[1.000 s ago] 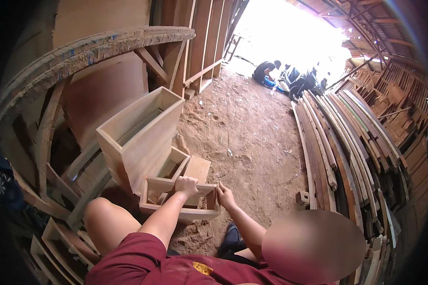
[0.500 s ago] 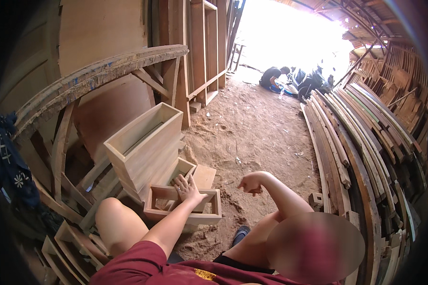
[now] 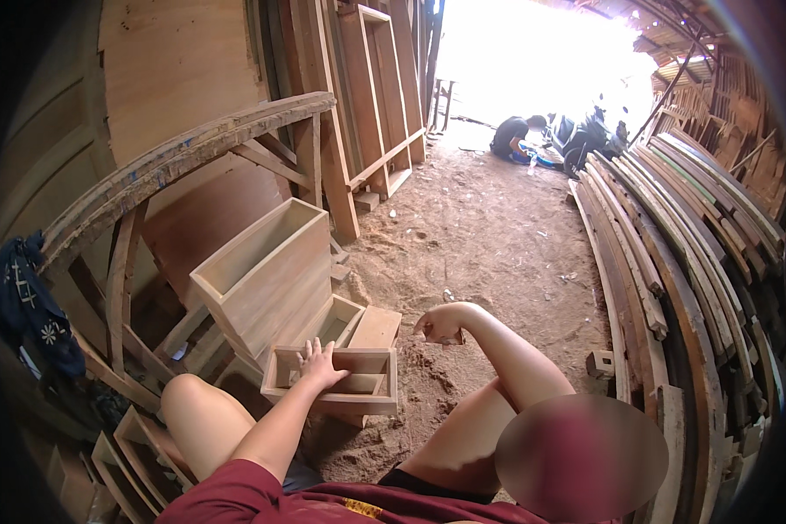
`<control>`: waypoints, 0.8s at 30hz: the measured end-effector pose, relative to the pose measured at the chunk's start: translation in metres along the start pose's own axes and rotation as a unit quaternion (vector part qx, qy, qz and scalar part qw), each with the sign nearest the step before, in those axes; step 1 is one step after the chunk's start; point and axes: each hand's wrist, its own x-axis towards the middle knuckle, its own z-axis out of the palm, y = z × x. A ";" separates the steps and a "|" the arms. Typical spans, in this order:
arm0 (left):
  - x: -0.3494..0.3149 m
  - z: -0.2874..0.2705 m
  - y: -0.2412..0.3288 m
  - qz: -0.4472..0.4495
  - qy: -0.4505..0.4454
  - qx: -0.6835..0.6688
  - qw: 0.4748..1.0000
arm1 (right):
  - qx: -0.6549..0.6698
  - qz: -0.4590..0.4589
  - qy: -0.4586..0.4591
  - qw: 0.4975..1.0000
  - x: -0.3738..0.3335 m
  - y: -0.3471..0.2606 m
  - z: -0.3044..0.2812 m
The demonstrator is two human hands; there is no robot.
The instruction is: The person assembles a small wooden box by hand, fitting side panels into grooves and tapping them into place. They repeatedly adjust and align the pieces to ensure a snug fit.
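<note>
a: item one, left hand (image 3: 320,367)?
b: laid flat, fingers spread, palm down on the small open wooden box (image 3: 334,382). it presses on the box's inner divider and near rim; nothing is gripped.

a: location of that box?
b: on the sandy floor (image 3: 489,236), just in front of the person's left knee (image 3: 192,402), open side up, long side facing the person.

a: item two, right hand (image 3: 441,325)?
b: raised off the floor, wrist bent, fingers curled loosely inward. whether anything small sits inside the curl cannot be told. it is apart from the small box, to its right and a little farther out.

a: adjoining stock?
b: a second shallow box (image 3: 336,319) touching the far side of the first, with a flat board (image 3: 377,327) beside it. a large deep wooden box (image 3: 266,266) tilted against them, farther left.

a: surroundings?
b: a curved wooden arch frame (image 3: 183,157) along the left side, a dark blue cloth (image 3: 26,306) hanging at its lower end. tall door frames (image 3: 380,96) leaning upright at the far left of the floor. a stack of long bent planks (image 3: 672,236) along the right edge. a small wood block (image 3: 599,363) at the foot of the planks. another person (image 3: 513,137) crouched at the bright far end of the floor.
</note>
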 end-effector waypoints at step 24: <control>0.061 -0.010 -0.024 0.115 -0.053 0.064 0.990 | 0.005 0.087 -0.039 0.995 -0.032 -0.008 0.002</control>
